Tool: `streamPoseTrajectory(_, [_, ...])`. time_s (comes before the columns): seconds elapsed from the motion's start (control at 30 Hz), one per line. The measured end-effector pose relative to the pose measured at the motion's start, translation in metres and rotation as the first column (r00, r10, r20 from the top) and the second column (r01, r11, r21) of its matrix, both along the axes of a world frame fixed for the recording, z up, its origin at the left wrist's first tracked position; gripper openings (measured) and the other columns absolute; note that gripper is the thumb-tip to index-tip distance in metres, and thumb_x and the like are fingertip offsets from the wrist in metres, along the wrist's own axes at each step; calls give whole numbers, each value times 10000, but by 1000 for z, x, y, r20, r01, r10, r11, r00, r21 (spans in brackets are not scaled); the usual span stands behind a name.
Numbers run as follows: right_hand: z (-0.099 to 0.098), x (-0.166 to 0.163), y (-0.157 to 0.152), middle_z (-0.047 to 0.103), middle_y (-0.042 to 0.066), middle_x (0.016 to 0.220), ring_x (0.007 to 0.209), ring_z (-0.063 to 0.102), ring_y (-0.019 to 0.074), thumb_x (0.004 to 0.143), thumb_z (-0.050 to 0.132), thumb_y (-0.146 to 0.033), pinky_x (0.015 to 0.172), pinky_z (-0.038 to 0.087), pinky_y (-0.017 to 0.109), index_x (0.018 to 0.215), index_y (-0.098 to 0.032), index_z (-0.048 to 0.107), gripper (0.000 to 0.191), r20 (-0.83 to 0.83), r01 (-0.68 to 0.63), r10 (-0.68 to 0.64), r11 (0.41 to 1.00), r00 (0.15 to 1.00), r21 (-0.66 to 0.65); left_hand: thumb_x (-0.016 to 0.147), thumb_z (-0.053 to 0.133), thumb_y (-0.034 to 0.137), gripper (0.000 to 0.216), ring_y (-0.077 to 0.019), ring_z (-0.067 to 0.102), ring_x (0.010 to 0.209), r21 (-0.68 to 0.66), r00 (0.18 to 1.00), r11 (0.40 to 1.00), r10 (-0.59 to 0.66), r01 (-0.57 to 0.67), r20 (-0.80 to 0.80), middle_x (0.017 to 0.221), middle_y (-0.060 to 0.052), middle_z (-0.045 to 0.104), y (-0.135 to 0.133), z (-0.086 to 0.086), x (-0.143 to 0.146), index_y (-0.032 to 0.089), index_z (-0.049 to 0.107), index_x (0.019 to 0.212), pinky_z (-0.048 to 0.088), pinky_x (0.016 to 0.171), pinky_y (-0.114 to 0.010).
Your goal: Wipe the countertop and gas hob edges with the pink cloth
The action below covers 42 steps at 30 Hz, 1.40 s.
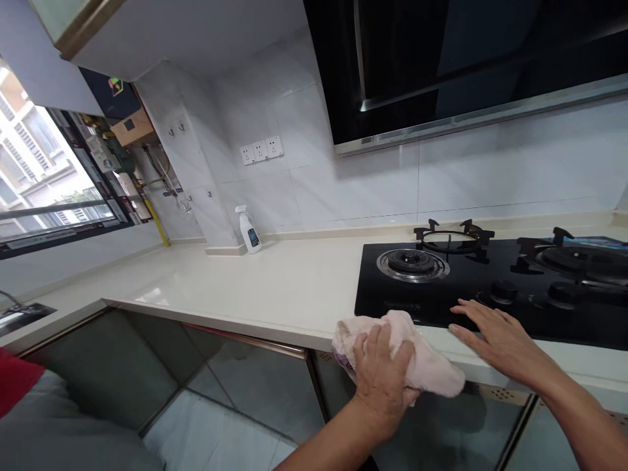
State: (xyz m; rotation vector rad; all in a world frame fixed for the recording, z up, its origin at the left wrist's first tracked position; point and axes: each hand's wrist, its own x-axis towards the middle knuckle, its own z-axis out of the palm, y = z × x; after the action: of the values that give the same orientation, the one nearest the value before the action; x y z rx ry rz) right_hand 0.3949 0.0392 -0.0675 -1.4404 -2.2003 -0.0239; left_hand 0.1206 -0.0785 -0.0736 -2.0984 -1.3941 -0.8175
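My left hand is closed around a pale pink cloth, pressing it against the counter's front edge just below the stove. Part of the cloth hangs past that edge. My right hand is held flat with its fingers stretched out and nothing in them, at the front edge of the black gas stove, left of and below the knobs. The left burner lies bare inside its metal ring. Its black pan support sits behind it, toward the wall. Another support stays over the right burner.
A white spray bottle stands against the back wall on the pale counter. Above the stove hangs a dark range hood. A sink is at far left. Grey and red fabric fills the lower left corner.
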Motion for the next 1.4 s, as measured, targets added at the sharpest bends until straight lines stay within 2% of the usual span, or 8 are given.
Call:
streamPoseTrajectory(0.13, [3, 1, -3, 472, 60, 1546, 1467, 358, 312, 937, 316, -767, 1198, 277, 594, 1342, -293, 582, 678, 16, 3, -2, 1000, 1000, -17, 743, 804, 524, 708, -346, 515, 1258, -12, 990, 999, -49, 48, -130, 1455, -143, 526, 7, 6, -3, 318, 559, 1375, 393, 1029, -532])
streamPoseTrajectory(0.27, [5, 2, -5, 437, 61, 1571, 1486, 324, 295, 950, 308, -761, 1205, 262, 587, 1363, -293, 564, 675, 29, -6, 7, 999, 1000, -33, 836, 684, 610, 646, -312, 557, 1173, 11, 972, 995, -90, 94, -217, 1377, -126, 578, 18, 10, -35, 336, 549, 1405, 402, 997, -483])
streamPoseTrajectory(0.5, [7, 2, -8, 425, 24, 1581, 1491, 310, 310, 947, 315, -767, 1214, 260, 589, 1379, -322, 558, 666, 25, -1, 2, 998, 1000, -59, 970, 437, 653, 562, -317, 520, 1238, 54, 945, 991, -103, 126, -311, 1328, -154, 589, 16, 18, -146, 297, 587, 1379, 378, 1023, -479])
streamPoseTrajectory(0.7, [5, 1, -6, 444, 37, 1568, 1483, 322, 330, 943, 331, -767, 1211, 255, 607, 1369, -312, 580, 671, 1, -7, 8, 997, 1000, -71, 936, 493, 676, 608, -331, 524, 1213, 94, 925, 989, -67, 110, -373, 1294, -174, 584, 14, 25, -240, 244, 592, 1354, 382, 1013, -492])
streamPoseTrajectory(0.93, [14, -8, -11, 430, 54, 1576, 1501, 292, 293, 953, 289, -732, 1223, 233, 582, 1366, -280, 584, 680, 16, 4, -3, 997, 1000, -82, 879, 595, 663, 663, -345, 516, 1250, -4, 920, 1000, 1, -2, -392, 1361, -165, 575, 4, 38, -303, 238, 560, 1387, 376, 1047, -491])
streamPoseTrajectory(1.07, [19, -13, -14, 434, 43, 1573, 1510, 272, 276, 944, 262, -723, 1232, 226, 560, 1368, -278, 589, 696, 10, 17, -16, 994, 1000, -112, 832, 642, 673, 716, -356, 532, 1198, 7, 916, 989, 139, -147, -377, 1310, -170, 593, -2, 43, -302, 206, 571, 1370, 394, 1007, -483])
streamPoseTrajectory(1.2, [20, -14, -13, 449, 44, 1563, 1505, 283, 285, 931, 255, -720, 1235, 216, 562, 1361, -274, 599, 708, -15, 23, -25, 992, 1000, -120, 724, 750, 648, 775, -374, 550, 1087, 4, 880, 953, 280, -302, -384, 1205, -172, 617, -3, 50, -270, 176, 619, 1325, 405, 944, -497])
streamPoseTrajectory(1.4, [17, -13, -13, 468, 52, 1548, 1490, 316, 288, 934, 260, -723, 1234, 216, 565, 1352, -265, 603, 709, -43, 10, -14, 995, 999, -102, 651, 790, 696, 835, -367, 543, 1074, -18, 881, 964, 235, -266, -411, 1209, -170, 611, 5, 47, -191, 204, 640, 1308, 398, 938, -491])
